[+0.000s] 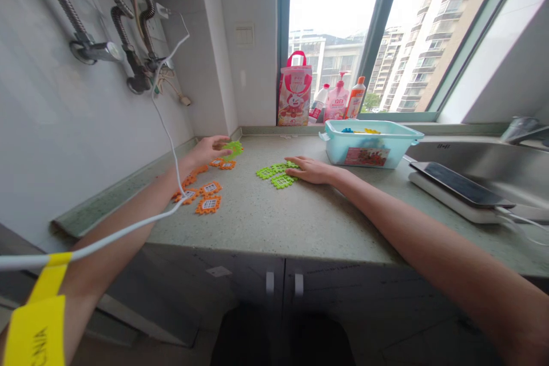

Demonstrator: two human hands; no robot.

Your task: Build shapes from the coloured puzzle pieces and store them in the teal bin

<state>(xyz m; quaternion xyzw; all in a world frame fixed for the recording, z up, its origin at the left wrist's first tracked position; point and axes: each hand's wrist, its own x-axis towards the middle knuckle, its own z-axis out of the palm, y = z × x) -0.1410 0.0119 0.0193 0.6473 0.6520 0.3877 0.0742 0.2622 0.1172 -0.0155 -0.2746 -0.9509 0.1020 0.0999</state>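
At the back left of the counter, my left hand (209,151) is closed on a bright green notched building piece (233,150), raised a little over the orange pieces. Several orange notched building pieces (209,205), some with white window-like grids, lie loosely beneath and in front of that hand. To the right, a cluster of flat green notched pieces (283,182) rests on the counter. My right hand (312,171) lies with its fingers stretched out, the fingertips touching the right end of this cluster; nothing shows in its grip.
A light blue plastic tub (369,151) with blue and yellow pieces stands behind my right forearm. A phone (458,183) lies on a white block beside the metal sink (480,154). A white cable (124,233) crosses over my left arm. Bottles (337,102) and a pink bag (294,97) line the windowsill.
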